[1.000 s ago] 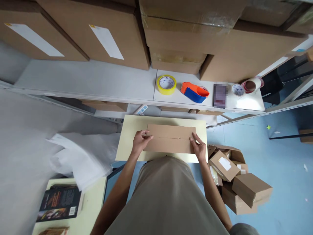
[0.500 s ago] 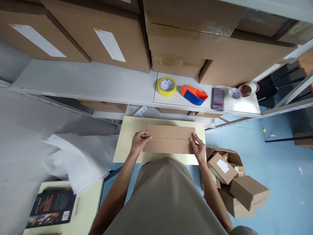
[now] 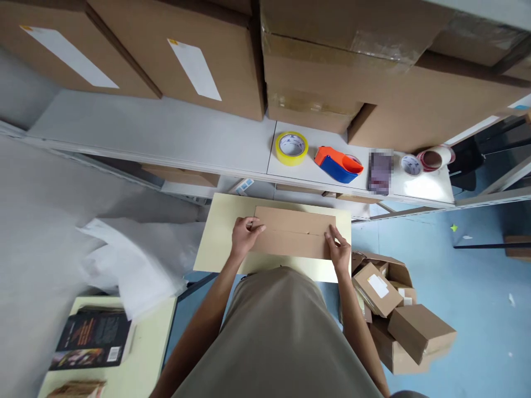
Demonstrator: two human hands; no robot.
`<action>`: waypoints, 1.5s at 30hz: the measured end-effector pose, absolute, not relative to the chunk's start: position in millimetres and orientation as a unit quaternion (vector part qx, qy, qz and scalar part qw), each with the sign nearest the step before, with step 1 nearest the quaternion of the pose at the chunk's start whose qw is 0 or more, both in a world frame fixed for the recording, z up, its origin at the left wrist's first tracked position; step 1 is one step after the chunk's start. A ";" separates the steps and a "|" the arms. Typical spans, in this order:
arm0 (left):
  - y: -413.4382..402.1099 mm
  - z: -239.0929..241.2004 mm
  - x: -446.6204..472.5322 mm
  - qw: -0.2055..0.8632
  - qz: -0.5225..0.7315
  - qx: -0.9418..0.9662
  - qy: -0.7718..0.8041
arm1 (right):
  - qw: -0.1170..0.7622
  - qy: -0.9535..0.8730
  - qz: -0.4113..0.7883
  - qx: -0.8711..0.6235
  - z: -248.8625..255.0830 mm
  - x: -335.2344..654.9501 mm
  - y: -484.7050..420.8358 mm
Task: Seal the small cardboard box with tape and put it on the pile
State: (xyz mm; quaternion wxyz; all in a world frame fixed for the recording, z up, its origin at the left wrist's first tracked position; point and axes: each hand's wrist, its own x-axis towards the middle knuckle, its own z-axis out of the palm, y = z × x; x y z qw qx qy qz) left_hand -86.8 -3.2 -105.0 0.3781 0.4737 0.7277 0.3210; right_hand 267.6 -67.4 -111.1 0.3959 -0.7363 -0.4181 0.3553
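A brown cardboard box (image 3: 292, 243) with its two top flaps meeting along a middle seam lies on the pale yellow table (image 3: 219, 243) before me. My left hand (image 3: 245, 236) grips its left end, thumb on top near the seam and fingers at the edge. At the right end, my right hand (image 3: 339, 247) holds the box the same way, with thumb and fingers around the edge. Beyond the table, on the grey shelf (image 3: 199, 138), lie a yellow tape roll (image 3: 291, 148) and an orange and blue tape dispenser (image 3: 339, 165).
Large cardboard boxes (image 3: 207, 61) fill the shelf's back. A blurred-out item (image 3: 380, 171) and more tape rolls (image 3: 411, 165) lie at its right. Small boxes (image 3: 421, 331) are heaped on the floor at right. At left are white plastic sheeting (image 3: 136, 260) and a dark book (image 3: 93, 340).
The view has shifted slightly, so the shelf items appear farther right. Both hands keep hold of the box's ends; the left hand's fingers have curled a little more.
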 end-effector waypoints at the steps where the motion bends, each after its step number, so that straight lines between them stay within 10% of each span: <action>1: -1.7 -105.4 -87.4 0.383 0.324 0.469 0.727 | 0.396 -0.413 0.359 -0.738 -112.5 268.5 -66.1; 15: 0.2 -113.0 -90.4 0.346 0.356 0.545 0.676 | 0.399 -0.497 0.307 -0.707 -110.2 262.0 -69.5; 24: 42.1 -40.9 -27.1 0.178 0.398 0.655 0.617 | 0.361 -0.667 0.029 -0.651 -33.0 274.8 17.9; 36: 92.9 23.6 27.9 0.169 0.531 0.665 0.498 | 0.094 -0.669 -0.013 -0.737 40.7 240.6 144.4; 45: 56.6 -6.1 -3.8 0.334 0.528 0.642 0.444 | 0.288 -0.618 0.130 -0.720 27.6 206.6 82.4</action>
